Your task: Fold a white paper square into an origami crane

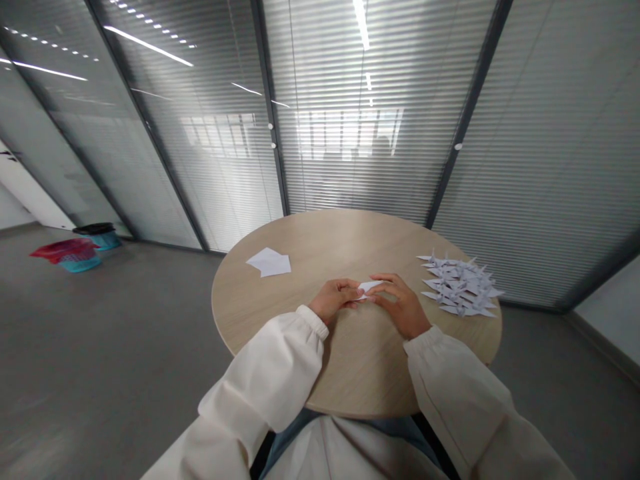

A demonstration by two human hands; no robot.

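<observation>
A small folded piece of white paper [369,286] is between my two hands, over the middle of the round table. My left hand [336,298] pinches its left end between thumb and fingers. From the other side my right hand [399,301] grips the right part, fingers curved over the top edge and thumb below. The exact folds are too small to make out. To the right lies a cluster of folded white paper cranes [460,287], set close together in rows. Flat white paper sheets [270,262] rest on the left part of the table, overlapping at an angle.
The round wooden table [360,383] stands against a glass partition with blinds [360,180]. On the floor at far left are a blue basket with a red bag [75,257] and another with a black bag [100,235].
</observation>
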